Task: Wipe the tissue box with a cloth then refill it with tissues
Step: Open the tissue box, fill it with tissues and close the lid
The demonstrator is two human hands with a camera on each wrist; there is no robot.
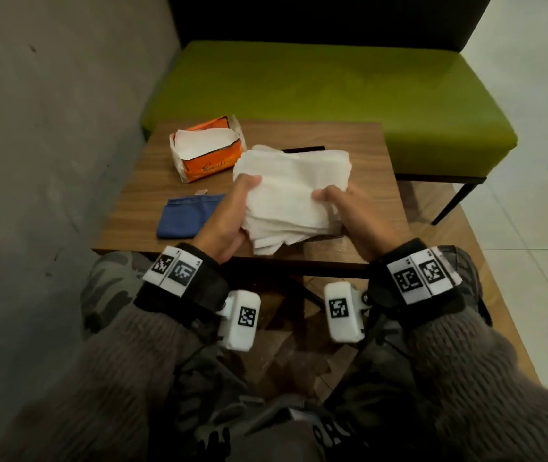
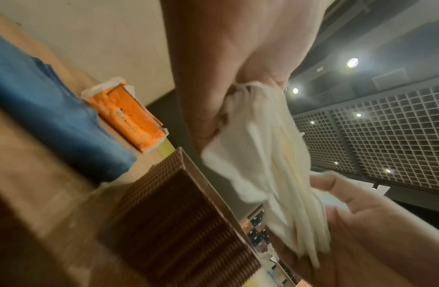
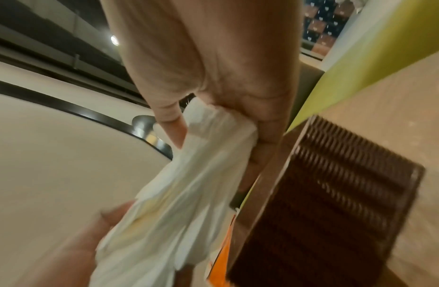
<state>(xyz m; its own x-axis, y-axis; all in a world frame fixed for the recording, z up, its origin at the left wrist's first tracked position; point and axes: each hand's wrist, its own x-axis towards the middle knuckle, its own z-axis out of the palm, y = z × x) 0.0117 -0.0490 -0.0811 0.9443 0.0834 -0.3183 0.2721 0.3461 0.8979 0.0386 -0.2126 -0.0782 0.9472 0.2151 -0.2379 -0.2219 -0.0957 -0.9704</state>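
A thick, fanned stack of white tissues (image 1: pixel 292 191) is held just above the wooden table (image 1: pixel 359 138). My left hand (image 1: pixel 236 208) grips its left edge with the thumb on top, and my right hand (image 1: pixel 339 205) grips its right edge. The wrist views show the tissues (image 2: pixel 270 159) (image 3: pixel 184 184) pinched at both ends. The brown woven tissue box (image 2: pixel 179 223) (image 3: pixel 336 194) stands on the table under the stack. In the head view it is hidden except for a dark rim (image 1: pixel 302 149). The folded blue cloth (image 1: pixel 186 216) lies at the table's left.
An opened orange tissue pack (image 1: pixel 206 148) with white sheets showing sits at the table's back left. A green bench (image 1: pixel 332 85) stands behind the table, a grey wall to the left. My knees are under the table's near edge.
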